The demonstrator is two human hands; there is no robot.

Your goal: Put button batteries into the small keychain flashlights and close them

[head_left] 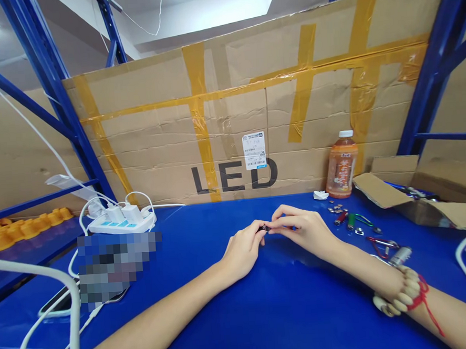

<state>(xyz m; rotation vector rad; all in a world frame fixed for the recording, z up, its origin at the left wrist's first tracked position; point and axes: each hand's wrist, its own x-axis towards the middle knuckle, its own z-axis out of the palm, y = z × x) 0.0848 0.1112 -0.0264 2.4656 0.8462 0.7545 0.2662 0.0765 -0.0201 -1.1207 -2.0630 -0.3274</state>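
Note:
My left hand (242,250) pinches a small dark, shiny part (264,228) between thumb and forefinger above the blue tabletop. From the other side, my right hand (304,229) has its thumb and fingertips closed on the end of that same part. It is too small and too covered by fingers to tell its kind. Right of my right hand lie a green carabiner (351,221), a small red piece (341,218), a red carabiner (379,245), a silver cylinder (401,256) and several small round discs (336,208).
A drink bottle (341,165) stands at the back right, beside crumpled white tissue (320,195). An open cardboard box (428,204) is farther right. A power strip (119,222) with chargers and cables sits at left, near a phone (53,304). Taped cardboard (156,147) closes off the back.

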